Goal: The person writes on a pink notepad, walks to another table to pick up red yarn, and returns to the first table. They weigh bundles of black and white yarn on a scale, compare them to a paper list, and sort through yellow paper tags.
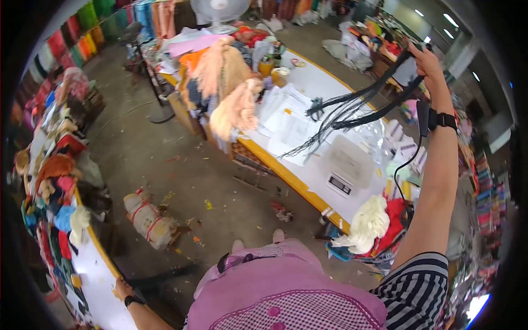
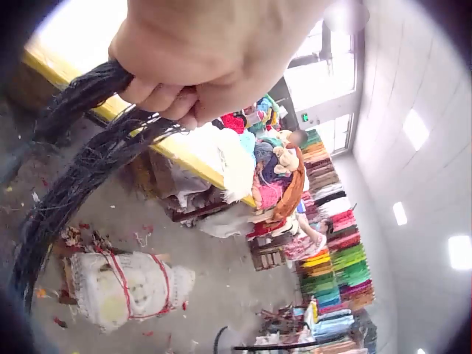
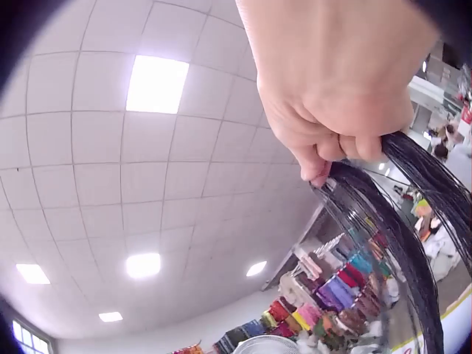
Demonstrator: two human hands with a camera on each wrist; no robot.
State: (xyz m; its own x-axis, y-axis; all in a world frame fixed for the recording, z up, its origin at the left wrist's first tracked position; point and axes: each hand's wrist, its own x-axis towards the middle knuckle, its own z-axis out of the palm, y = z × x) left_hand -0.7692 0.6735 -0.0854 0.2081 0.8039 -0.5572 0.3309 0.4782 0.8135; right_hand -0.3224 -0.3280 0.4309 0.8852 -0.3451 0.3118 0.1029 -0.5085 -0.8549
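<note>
head view, upper right: the right hand [image 1: 430, 62] grips long black thread strands [image 1: 364, 120]; lower left: the left hand [image 1: 123, 289] grips a thick black thread bundle [image 2: 82, 171].

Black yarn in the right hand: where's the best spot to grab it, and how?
Probably the gathered top, from above, where the right hand grips the black yarn: it bunches together there and hangs in two thick lengths, while the lower ends fan out.

Head view: wht fan [image 1: 219, 10] at top ctr; peach fluffy heap [image 1: 220, 69] below it, upper ctr; digital scale [image 1: 349, 164] right of ctr; cream heap [image 1: 369, 224] lower rt; red-tied bundle [image 1: 146, 219] on floor [image 1: 129, 146], lower left; rt wrist view: bright ceiling light [image 3: 157, 84], upper left.
</note>
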